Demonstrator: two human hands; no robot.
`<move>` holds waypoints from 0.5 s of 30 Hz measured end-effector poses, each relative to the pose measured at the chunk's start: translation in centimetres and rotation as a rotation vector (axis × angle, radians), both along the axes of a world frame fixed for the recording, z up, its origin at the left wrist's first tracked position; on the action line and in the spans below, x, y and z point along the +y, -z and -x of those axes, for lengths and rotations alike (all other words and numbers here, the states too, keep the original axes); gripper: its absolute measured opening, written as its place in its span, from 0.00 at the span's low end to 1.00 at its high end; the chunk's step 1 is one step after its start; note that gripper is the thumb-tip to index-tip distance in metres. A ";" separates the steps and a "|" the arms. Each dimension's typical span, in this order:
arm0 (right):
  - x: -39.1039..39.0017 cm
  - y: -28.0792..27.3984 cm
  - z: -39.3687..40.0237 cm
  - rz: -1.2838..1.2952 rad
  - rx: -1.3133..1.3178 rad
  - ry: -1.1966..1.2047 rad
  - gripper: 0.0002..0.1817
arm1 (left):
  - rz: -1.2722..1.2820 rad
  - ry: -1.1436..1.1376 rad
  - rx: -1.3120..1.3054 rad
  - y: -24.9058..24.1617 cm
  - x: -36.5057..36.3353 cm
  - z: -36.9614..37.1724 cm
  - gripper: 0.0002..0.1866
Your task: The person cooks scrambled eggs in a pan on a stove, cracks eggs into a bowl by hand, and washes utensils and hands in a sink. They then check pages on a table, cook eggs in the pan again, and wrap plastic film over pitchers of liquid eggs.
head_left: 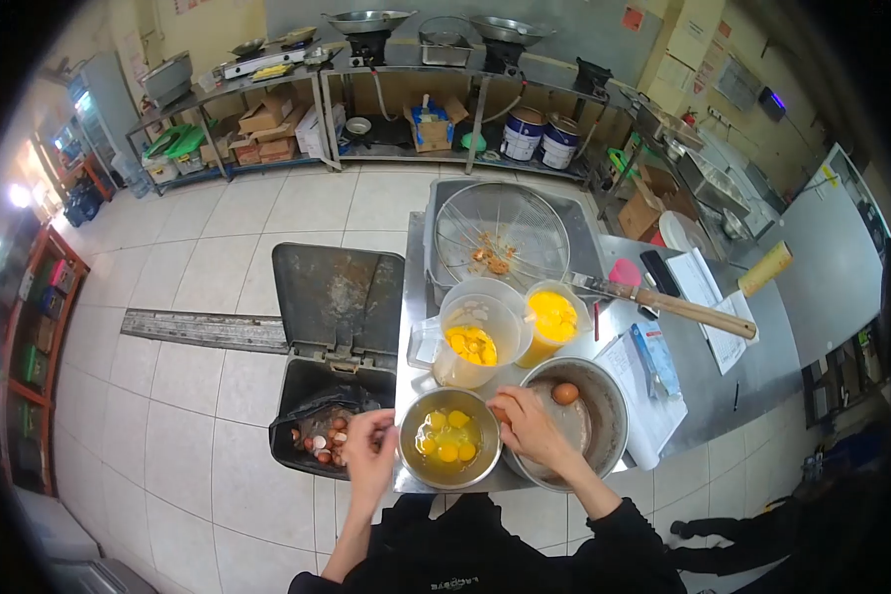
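Note:
A round metal bowl (451,479) with several raw egg yolks in clear egg white sits at the front edge of the steel table. My left hand (368,450) is closed at its left rim, fingers bent. On the opposite rim my right hand (537,428) is closed too, its wrist crossing a large metal pot (609,436). One brown egg (565,393) lies inside that pot. Behind the bowl stand a big plastic jug (510,307) with yolks and a smaller jug (552,317) full of yellow egg. The undersides of my fingers are hidden.
A lidded bin (285,396) holding eggshells stands open at the table's left. Across a grey tub lies a wire strainer (549,223) with its wooden handle (708,315) reaching right. Papers (653,436), a blue box (655,358) and a notebook (698,282) lie rightward.

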State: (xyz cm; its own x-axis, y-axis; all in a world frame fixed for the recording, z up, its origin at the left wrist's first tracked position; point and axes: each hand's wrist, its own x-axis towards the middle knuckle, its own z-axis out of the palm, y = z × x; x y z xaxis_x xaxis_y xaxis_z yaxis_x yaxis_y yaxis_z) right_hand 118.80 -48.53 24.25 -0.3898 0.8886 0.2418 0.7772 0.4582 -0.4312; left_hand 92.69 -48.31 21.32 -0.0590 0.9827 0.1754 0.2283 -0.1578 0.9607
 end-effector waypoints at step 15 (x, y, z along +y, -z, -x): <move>-0.9 -3.3 3.7 0.708 0.636 -0.051 0.21 | 0.133 0.493 -0.049 -4.7 0.5 -4.5 0.21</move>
State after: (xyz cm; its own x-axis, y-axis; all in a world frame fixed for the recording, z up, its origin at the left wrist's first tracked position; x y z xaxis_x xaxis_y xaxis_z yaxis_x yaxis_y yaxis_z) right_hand 115.10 -49.40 27.51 -0.4126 0.8956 -0.1661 0.2880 -0.0448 -0.9566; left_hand 97.18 -47.79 26.05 0.4125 0.9093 0.0557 0.1121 -0.1114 0.9874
